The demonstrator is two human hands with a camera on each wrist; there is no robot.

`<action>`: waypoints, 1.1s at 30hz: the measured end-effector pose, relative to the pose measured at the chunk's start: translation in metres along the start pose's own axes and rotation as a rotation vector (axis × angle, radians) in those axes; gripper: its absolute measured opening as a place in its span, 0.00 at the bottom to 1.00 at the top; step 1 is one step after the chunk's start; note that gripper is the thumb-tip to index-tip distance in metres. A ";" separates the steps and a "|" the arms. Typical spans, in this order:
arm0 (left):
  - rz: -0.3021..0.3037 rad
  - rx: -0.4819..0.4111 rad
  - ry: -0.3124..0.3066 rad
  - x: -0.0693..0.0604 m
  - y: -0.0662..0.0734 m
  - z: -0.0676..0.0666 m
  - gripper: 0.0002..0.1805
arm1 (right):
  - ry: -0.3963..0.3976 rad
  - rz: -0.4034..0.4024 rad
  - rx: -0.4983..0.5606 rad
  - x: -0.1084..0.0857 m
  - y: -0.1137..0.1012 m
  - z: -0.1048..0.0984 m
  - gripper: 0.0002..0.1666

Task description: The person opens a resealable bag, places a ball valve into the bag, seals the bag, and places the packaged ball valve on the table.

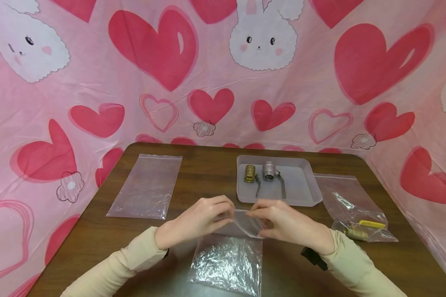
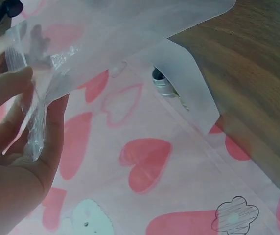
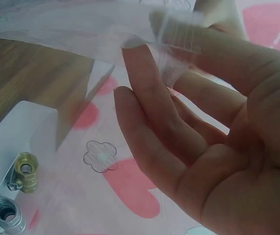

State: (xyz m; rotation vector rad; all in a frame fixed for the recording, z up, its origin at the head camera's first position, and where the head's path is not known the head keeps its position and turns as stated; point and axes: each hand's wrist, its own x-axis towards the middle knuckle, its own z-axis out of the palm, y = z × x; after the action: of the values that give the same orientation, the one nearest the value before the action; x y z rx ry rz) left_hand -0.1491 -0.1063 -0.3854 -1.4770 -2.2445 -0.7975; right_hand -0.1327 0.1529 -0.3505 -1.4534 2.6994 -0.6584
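Observation:
Both hands hold the mouth of a clear zip bag [image 1: 228,264] over the front middle of the table. My left hand [image 1: 200,218] pinches one side of its top edge between thumb and fingers. The right hand [image 1: 288,222] grips the opposite side, and the mouth gapes between them. In the left wrist view the bag's zip strip [image 2: 39,117] runs across the fingers of the left hand [image 2: 27,152]. From the right wrist, the right hand [image 3: 179,112] has thumb and fingers on the bag's edge [image 3: 179,44]. I see nothing inside the bag.
Behind the hands a shallow plastic tray [image 1: 301,181] holds a brass ball valve [image 1: 250,173] and a silver ball valve [image 1: 269,171], both with levers. At right lies a zip bag [image 1: 347,198] containing a yellow-handled valve [image 1: 360,231]. Another flat zip bag [image 1: 146,187] lies left.

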 end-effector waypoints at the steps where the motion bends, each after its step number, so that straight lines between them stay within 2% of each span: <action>1: -0.008 0.006 0.005 0.000 -0.001 -0.001 0.08 | 0.006 -0.009 -0.002 0.000 0.000 0.000 0.26; 7: -0.040 0.030 0.018 0.000 -0.003 -0.004 0.09 | 0.056 -0.069 -0.045 0.000 0.004 0.000 0.25; 14: -0.032 0.037 0.012 -0.002 -0.003 -0.005 0.09 | 0.053 -0.021 -0.030 -0.004 0.009 -0.003 0.21; 19: -0.031 0.042 0.012 -0.004 -0.005 -0.005 0.09 | 0.050 -0.034 -0.057 -0.005 0.011 -0.004 0.18; 27: -0.019 0.042 0.016 -0.002 -0.004 -0.008 0.08 | 0.121 -0.046 -0.028 -0.007 0.013 -0.010 0.16; 33: 0.009 0.084 0.041 -0.002 -0.002 -0.008 0.16 | 0.123 -0.021 -0.054 -0.010 0.011 -0.013 0.15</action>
State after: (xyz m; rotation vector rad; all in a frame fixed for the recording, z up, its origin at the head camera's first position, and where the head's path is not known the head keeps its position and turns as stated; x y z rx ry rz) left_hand -0.1500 -0.1131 -0.3808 -1.4193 -2.2118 -0.7151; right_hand -0.1381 0.1707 -0.3449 -1.5033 2.8191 -0.7042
